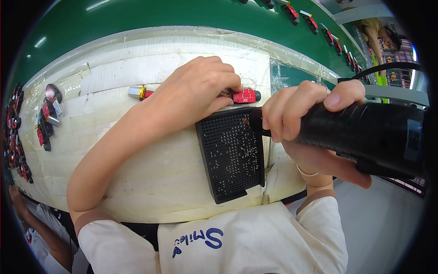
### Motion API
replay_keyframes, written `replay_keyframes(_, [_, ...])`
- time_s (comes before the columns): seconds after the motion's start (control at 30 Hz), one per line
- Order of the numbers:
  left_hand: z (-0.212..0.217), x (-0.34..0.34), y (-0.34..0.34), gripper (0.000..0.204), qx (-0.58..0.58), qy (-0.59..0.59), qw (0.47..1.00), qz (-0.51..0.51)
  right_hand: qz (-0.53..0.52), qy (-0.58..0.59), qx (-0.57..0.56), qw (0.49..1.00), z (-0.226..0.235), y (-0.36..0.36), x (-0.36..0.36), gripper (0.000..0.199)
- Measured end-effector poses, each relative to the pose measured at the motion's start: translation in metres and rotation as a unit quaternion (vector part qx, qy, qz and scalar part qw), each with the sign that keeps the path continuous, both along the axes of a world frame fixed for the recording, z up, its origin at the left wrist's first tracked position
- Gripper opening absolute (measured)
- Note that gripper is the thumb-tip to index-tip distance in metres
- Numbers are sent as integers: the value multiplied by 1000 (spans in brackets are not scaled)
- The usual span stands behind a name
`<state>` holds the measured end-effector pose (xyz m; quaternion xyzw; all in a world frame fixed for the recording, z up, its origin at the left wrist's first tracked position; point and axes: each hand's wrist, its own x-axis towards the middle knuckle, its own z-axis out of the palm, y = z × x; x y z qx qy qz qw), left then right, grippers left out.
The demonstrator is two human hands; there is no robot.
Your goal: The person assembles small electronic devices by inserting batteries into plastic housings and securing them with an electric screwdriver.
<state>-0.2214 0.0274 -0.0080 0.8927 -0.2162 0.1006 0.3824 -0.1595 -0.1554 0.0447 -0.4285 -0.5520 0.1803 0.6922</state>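
My left hand (200,89) reaches across the worktop with its fingers bent and closed on a small red-and-black device (245,96). A silver-and-yellow block (136,92) shows on the other side of this hand; whether it joins the device is hidden. My right hand (305,114) is wrapped round a black electric screwdriver (365,132), held almost level. The screwdriver's front end lies over the upper right corner of a black screw tray (209,160). Many tiny screws stand or lie in the tray's grid of holes. The tip itself is hard to make out.
Similar devices (47,116) sit in a cluster on the left of the taped white worktop (137,182), with a larger pile (18,150) at the far left edge. Beyond runs a green belt (150,18) carrying more devices (310,23). Co-workers appear at upper right and lower left.
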Motion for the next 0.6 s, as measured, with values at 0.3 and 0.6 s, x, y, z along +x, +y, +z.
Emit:
replay_keyframes(0.3, [0, -2, -3, 17, -38, 18, 999, 0, -24, -51, 19, 998, 20, 7, 6, 92])
replay_keyframes(0.6, [1, -1, -4, 15, -26, 24, 999, -2, -10, -55, -38, 998, 12, 10, 12, 93])
